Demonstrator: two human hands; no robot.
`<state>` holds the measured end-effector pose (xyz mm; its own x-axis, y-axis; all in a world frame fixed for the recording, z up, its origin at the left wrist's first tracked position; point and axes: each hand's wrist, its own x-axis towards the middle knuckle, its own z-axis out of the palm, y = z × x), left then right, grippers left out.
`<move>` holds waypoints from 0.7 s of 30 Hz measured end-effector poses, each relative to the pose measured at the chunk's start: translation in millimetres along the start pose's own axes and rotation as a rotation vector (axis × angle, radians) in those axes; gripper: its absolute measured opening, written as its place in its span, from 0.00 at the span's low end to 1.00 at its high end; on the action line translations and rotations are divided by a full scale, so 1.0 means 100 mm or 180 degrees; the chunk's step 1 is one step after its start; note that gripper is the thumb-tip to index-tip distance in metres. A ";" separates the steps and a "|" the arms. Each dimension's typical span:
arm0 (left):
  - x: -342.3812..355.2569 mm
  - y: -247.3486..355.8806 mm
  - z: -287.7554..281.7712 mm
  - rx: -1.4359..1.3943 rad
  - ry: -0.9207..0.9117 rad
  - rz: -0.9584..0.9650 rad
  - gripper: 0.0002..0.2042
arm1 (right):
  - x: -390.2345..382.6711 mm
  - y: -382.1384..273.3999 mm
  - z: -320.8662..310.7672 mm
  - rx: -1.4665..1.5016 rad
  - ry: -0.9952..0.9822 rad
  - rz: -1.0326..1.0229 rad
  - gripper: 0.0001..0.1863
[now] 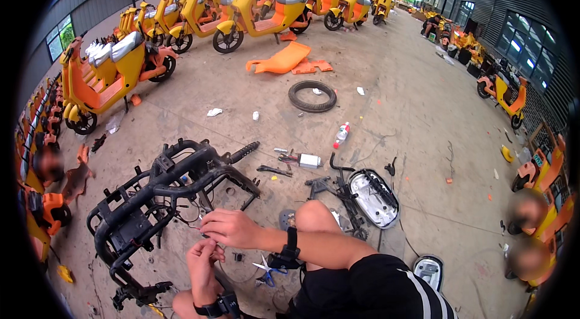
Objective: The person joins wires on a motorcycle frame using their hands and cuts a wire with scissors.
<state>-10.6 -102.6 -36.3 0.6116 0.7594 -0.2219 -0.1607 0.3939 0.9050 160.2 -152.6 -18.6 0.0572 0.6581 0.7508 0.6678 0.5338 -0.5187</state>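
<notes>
A bare black scooter frame lies on the floor in front of me, to the left. Beside its lower right side, my right hand is closed, its fingertips pinched together. Just below it, my left hand also pinches, with both sets of fingertips almost meeting. Between them is a thin dark wire, mostly covered by my fingers. Other thin wires hang from the frame near my right hand. Scissors with blue handles lie blades apart on the floor, right of my left hand.
A silver box with leads, a bottle and a black tire lie ahead. Right of my knee sit black metal parts and a white-lined shell. Orange panels lie before rows of yellow scooters.
</notes>
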 end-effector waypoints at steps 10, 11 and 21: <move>-0.02 0.03 -0.01 -0.0046 -0.0080 0.0089 0.07 | -0.02 0.03 -0.01 0.0574 -0.0475 0.0347 0.07; -0.02 0.03 0.00 -0.0045 -0.0100 0.0097 0.07 | -0.01 0.02 -0.03 0.0598 -0.0471 0.0362 0.07; 0.01 -0.02 -0.03 0.0017 -0.0007 0.0335 0.07 | 0.06 0.01 -0.16 0.0528 -0.0570 0.0025 0.07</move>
<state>-12.1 -101.5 -39.5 0.5934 0.7952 -0.1248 -0.2199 0.3092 0.9252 173.2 -156.2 -8.3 -0.0806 0.7383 0.6696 0.5360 0.5985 -0.5954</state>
